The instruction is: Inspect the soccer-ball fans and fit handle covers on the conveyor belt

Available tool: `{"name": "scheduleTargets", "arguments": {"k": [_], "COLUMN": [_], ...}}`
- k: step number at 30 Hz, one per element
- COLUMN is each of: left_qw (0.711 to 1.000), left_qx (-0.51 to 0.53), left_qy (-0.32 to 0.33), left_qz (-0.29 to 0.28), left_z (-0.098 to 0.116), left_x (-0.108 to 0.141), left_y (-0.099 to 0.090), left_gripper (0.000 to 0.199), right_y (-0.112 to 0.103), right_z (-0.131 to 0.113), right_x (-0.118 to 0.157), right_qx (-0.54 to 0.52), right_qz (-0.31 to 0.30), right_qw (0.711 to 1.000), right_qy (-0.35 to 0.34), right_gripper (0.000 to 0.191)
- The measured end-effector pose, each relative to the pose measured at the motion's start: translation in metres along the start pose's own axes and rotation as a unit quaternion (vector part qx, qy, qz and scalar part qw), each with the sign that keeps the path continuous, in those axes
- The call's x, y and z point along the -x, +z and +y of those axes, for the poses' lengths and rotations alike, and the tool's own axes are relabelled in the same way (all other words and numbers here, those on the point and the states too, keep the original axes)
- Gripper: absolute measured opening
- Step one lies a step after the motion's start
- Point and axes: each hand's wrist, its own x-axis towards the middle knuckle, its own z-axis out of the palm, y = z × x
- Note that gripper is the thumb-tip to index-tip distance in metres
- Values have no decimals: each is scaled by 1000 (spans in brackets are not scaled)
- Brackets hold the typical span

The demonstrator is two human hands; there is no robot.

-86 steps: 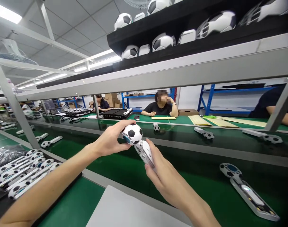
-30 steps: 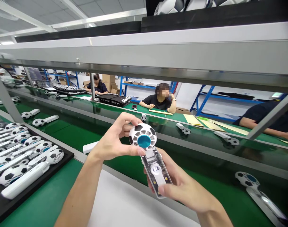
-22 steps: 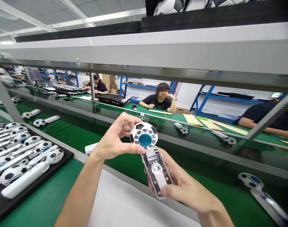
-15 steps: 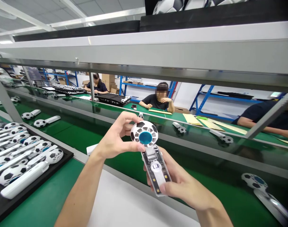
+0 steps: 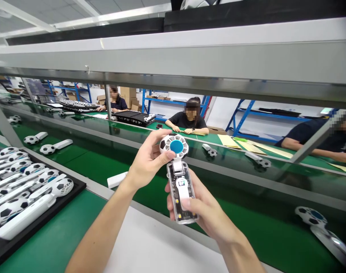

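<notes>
A small handheld fan (image 5: 177, 189) is held up in front of me, its football-patterned round head with a blue centre at the top and a clear-cased handle below. My left hand (image 5: 150, 161) pinches the head from the left, thumb on its lower edge. Around the handle's right side and back wraps my right hand (image 5: 202, 206), with the thumb on the handle's white front part. A small lit display shows on the handle. White paper (image 5: 152, 242) lies below my hands.
At the left, a black tray (image 5: 61, 204) holds several football-patterned fans. More fans lie on the green conveyor (image 5: 90, 167). A metal shelf beam (image 5: 173, 60) crosses above. People sit across the conveyor, one with hands on yellow strips.
Both hands have brought the fan slightly up, and its handle now stands more upright. The handle's display shows differently. The person opposite has lowered a hand from the face.
</notes>
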Motion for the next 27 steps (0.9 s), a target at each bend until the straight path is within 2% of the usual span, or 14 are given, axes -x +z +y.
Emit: {"name": "scheduleTargets", "arguments": {"k": [4,8,10,12,14,17,20,24,27], "left_qw": [1000,995,989,982,967,931,909,879,834], "left_qx": [-13,-10,-37,-89,-172,-295,-347,-395,-437], "left_qy": [-5,-13,-41,-79,-124,-181,-217,-266,-321], "left_qz": [12,98,137,149,139,118,80,-19,-102], "left_z": [-4,-11,-19,-32,-49,-77,-99,-118,-131], "left_x": [-1,-3,-5,-7,-9,-11,-10,-6,0], "left_y": [3,-1,-6,-15,-24,-34,-38,-39,-44], "left_gripper": [45,29,29,30,27,22,17,19,32], "right_y": [1,-1,-3,-4,-5,-5,-5,-7,-9], "right_z": [4,0,-3,-7,-10,-15,-20,-24,-28], "right_x": [-3,-1,1,3,5,8,11,14,15], "right_qx": [-14,-15,-13,-9,-5,-6,-6,-7,-8], "right_qz": [23,44,53,56,54,62,74,94,93], "right_qw": [999,998,997,995,995,993,992,990,989], "right_qy": [-19,-43,-61,-78,-89,-99,-102,-108,-116], "right_gripper": [61,60,59,58,56,53,54,56,51]}}
